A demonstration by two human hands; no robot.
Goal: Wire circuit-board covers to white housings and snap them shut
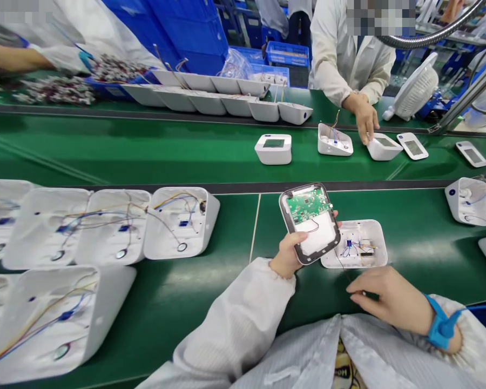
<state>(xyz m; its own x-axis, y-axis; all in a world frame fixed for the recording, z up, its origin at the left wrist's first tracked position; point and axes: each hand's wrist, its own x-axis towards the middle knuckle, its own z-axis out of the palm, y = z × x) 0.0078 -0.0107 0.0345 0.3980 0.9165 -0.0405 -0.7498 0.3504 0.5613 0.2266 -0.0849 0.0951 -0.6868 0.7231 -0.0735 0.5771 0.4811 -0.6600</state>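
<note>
My left hand (290,253) grips a device front cover (314,237), tilted, its inner side facing up with a green circuit board (310,204) and a dark rim. Behind and to the right of it lies an open white housing (375,232), partly covered by the front cover. Inside are a small blue part (349,244) and coloured wires. A thin dark wire (342,265) runs from there towards my right hand (392,297). Thumb and forefinger of that hand are pinched together at the wire's end, low over the green surface. A blue strap (441,324) circles my right wrist.
Several open white housings with wires (182,221) stand at left; more (467,201) are at right. Across the belt a co-worker's hand (366,116) touches a white unit (383,147). Rows of white housings (202,101) and a flexible metal tube (433,40) are farther back.
</note>
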